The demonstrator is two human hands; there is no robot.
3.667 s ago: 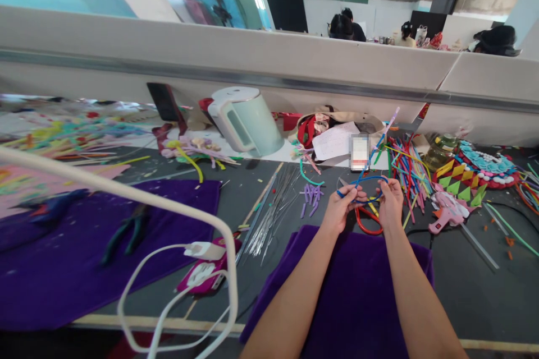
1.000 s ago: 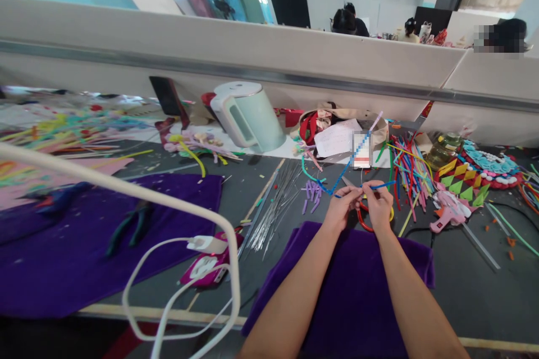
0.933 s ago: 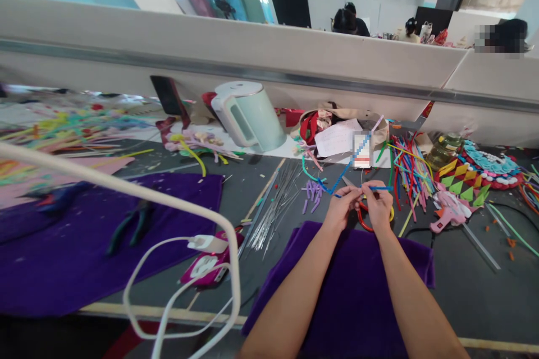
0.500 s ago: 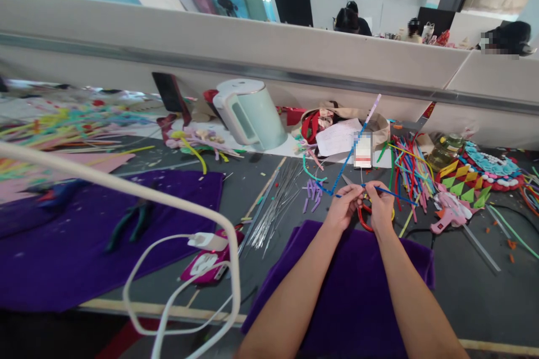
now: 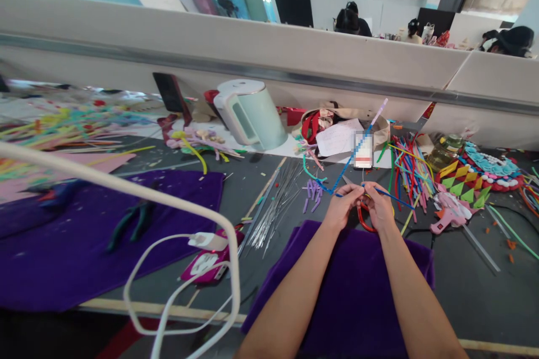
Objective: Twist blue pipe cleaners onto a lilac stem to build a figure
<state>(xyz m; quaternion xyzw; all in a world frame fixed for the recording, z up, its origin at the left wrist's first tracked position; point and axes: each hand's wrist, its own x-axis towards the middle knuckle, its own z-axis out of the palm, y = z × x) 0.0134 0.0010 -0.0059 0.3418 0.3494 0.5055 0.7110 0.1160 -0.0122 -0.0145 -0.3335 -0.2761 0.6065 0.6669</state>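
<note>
- Mid-step, by the look of it: bending or twisting a blue stem (image 5: 348, 164) between 2 hands, just above the far edge of the purple cloth (image 5: 357, 291).
- Left hand (image 5: 343, 207) pinched shut on the stem near its bend; long end slanting up and away toward the papers (image 5: 337, 137).
- Right hand (image 5: 379, 206) closed on the same stem, touching the left; short end poking right toward the heap of coloured stems (image 5: 406, 165).
- Red scissors (image 5: 364, 221) lying on the surface (image 5: 463, 286) under the hands, untouched.
- Glue gun (image 5: 446, 213) off to the right, well apart.
- Next move likely calls for a firm pinch at the bend and a small turn of the right wrist, keeping the long end clear of the clutter.
</note>
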